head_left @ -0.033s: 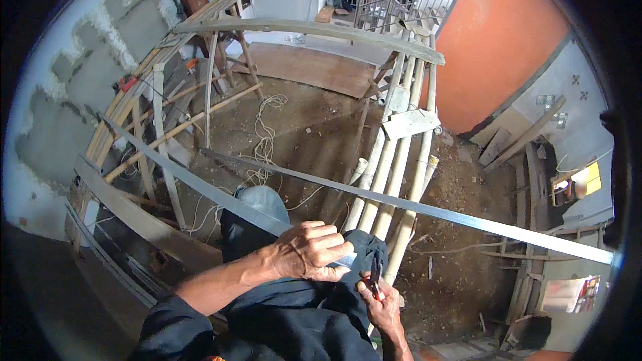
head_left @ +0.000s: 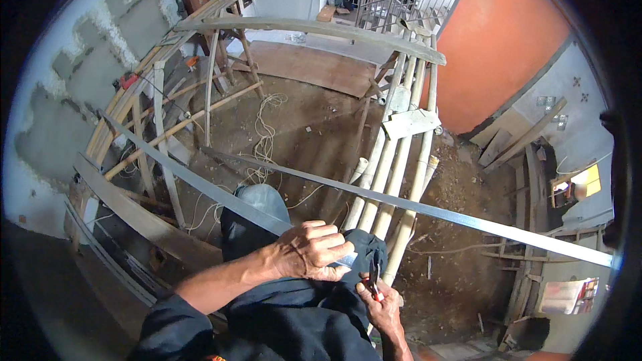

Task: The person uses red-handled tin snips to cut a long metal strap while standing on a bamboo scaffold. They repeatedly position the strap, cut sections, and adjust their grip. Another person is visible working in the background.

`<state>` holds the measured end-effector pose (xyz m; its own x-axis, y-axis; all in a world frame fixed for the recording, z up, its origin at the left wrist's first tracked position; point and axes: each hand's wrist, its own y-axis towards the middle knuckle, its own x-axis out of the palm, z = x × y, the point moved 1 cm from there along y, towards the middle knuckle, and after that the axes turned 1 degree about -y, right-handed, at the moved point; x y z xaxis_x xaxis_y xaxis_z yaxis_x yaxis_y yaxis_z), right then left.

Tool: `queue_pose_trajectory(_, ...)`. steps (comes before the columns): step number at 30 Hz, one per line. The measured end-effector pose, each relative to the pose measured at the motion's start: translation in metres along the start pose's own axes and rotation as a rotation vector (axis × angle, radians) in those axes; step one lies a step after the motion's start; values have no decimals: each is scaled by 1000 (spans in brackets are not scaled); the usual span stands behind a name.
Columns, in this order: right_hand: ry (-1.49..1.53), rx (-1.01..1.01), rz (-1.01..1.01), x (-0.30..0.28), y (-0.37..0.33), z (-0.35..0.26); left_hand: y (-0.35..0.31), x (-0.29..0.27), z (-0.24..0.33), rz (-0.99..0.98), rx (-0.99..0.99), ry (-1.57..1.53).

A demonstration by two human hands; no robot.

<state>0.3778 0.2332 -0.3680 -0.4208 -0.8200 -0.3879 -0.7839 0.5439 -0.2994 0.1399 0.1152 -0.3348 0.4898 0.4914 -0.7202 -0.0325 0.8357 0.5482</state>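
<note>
My left hand is closed round the near end of a long, flat metal strip, which runs away to the far left. A short bright end of it pokes out past my fingers, over my dark trouser leg. Just to the right, my right hand grips red-handled tin snips, their dark jaws pointing up and away. The jaws are close to the strip's end but look apart from it. A second long metal strip crosses beyond both hands, from the middle left to the far right.
Bamboo poles form a narrow platform ahead, with a board piece on it. A wooden beam spans the far side. Timber scaffolding stands left. Far below, loose cable lies on the dirt floor. An orange wall rises right.
</note>
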Motion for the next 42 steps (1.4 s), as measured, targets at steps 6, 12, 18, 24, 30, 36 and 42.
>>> queue_pose_trajectory(6,-85,115,-69,-13,-6,-1,-13,14,-1,-64,-4,-17)
queue_pose_trajectory(12,-260,220,-276,-33,-12,4,-28,19,-3,-130,-97,56)
queue_pose_trajectory(18,-500,-50,-252,-46,7,3,-38,15,-14,-41,-81,209)
queue_pose_trajectory(24,-832,-223,-226,-60,34,-25,-41,15,-22,-141,-90,119)
queue_pose_trajectory(30,-894,-202,-306,-62,54,-57,-42,18,-25,-87,-95,99)
queue_pose_trajectory(36,-971,-307,-334,-59,66,-72,-46,24,-30,-68,-124,33)
queue_pose_trajectory(42,-957,-367,-332,-59,75,-71,-42,25,-34,-42,-159,-17)
